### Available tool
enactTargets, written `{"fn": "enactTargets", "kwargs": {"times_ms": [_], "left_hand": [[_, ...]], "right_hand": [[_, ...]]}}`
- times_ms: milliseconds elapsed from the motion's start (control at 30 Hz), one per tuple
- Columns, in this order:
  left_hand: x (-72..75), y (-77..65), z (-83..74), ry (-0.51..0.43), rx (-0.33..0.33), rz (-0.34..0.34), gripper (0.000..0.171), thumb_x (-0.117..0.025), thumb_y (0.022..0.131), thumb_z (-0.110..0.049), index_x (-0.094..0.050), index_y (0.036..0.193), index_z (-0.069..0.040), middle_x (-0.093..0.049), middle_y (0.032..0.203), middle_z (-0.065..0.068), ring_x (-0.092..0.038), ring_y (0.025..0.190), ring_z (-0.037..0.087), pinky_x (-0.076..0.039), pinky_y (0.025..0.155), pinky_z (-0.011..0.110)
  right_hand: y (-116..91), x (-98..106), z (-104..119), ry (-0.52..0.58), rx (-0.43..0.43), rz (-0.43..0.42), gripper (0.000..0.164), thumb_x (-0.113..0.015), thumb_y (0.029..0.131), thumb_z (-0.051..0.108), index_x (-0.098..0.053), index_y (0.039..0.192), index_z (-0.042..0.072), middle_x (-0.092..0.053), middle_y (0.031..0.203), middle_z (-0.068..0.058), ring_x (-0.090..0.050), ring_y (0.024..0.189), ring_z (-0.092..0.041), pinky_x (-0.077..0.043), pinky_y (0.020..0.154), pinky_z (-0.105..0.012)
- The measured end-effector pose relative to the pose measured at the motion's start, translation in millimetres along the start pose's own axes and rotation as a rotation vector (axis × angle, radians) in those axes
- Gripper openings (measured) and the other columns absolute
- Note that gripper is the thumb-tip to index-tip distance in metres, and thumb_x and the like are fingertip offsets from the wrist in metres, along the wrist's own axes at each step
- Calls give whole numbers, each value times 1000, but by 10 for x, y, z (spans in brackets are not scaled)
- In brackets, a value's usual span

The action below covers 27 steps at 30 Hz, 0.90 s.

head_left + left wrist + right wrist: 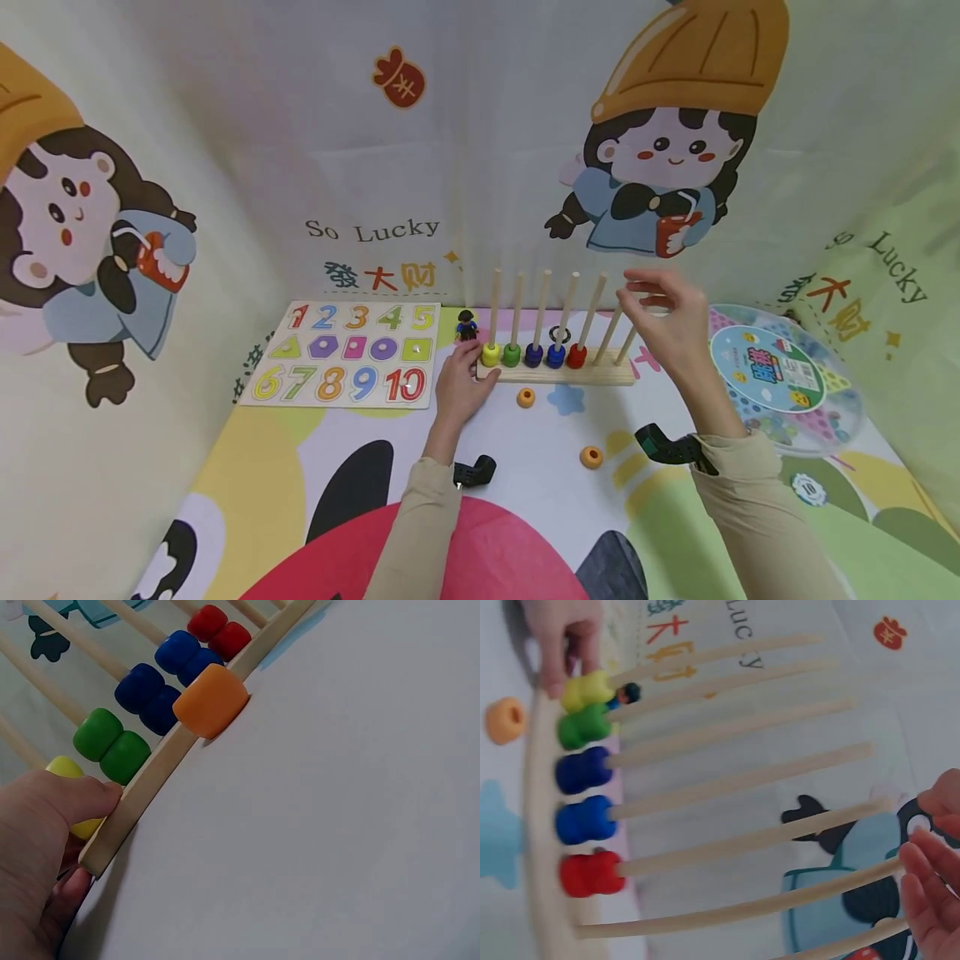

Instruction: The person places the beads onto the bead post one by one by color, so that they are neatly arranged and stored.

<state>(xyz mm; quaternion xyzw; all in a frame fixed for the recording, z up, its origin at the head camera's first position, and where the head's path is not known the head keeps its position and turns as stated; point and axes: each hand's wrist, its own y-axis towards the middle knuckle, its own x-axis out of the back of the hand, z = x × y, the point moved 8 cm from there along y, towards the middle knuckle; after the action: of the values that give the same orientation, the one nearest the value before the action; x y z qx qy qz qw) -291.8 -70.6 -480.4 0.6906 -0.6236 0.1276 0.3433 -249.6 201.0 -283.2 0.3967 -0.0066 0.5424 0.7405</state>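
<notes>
A wooden peg abacus (555, 372) stands at the back of the table, with several upright pegs. Pairs of yellow (586, 691), green (112, 746), dark blue (146, 697), blue (180, 654) and red beads (592, 873) sit at the bottom of its left pegs; the two rightmost pegs carry no visible beads. My left hand (459, 387) grips the base's left end, thumb in front. My right hand (671, 321) is raised by the tops of the right pegs, fingers bent and apart from the thumb, with nothing visible between them. Orange beads (526, 397) (591, 457) lie in front of the abacus.
A number and shape puzzle board (337, 354) lies at the left. Behind the abacus's left end stands a small toy figure (466, 325). On the right is a round clear case (843, 412) of beads, with a white chip (809, 489) nearer. Printed cloth hangs behind.
</notes>
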Motion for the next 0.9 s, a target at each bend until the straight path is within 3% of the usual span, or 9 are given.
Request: {"fn": "enactTargets", "kwargs": {"times_ms": [167,300,567,767,900], "left_hand": [[10,-3,-5,-6,-6,-9,53,-78,84,-25,-63,129,-1,-57,135,9,-57,109,29,-52,83,39],[3,-18,5,-4,1,-2,53,-78,84,-25,-64,129,-1,-58,134,9,-58,106,27,-52,81,37],[7,2,-15,-11,7,-6,53,-77,84,-25,-63,129,-1,-57,136,8,-57,107,27,-52,82,37],[9,3,-34,-6,2,-6,53,-77,84,-25,-64,129,-1,-57,135,8,-57,105,27,-51,80,38],[6,0,-36,-7,8,-6,53,-78,84,-25,-64,129,-1,-57,135,9,-57,104,28,-51,80,39]], "right_hand": [[-250,-123,-178,46,-23,55,24,-71,90,8,-69,111,-3,-70,109,-15,-60,90,3,-50,80,-14],[-474,-306,-380,92,-105,130,23,-72,89,7,-69,109,-3,-70,107,-16,-61,87,5,-50,77,-12],[-889,-734,-653,153,-226,299,29,-73,89,10,-68,114,-4,-69,111,-20,-67,97,-29,-53,80,-19],[-1068,-1020,-703,176,-258,376,31,-75,86,5,-67,114,-6,-69,110,-21,-67,100,-34,-56,86,-43],[-1104,-1173,-673,178,-229,397,32,-77,83,4,-68,112,-6,-70,107,-21,-68,97,-35,-56,83,-47]]}}
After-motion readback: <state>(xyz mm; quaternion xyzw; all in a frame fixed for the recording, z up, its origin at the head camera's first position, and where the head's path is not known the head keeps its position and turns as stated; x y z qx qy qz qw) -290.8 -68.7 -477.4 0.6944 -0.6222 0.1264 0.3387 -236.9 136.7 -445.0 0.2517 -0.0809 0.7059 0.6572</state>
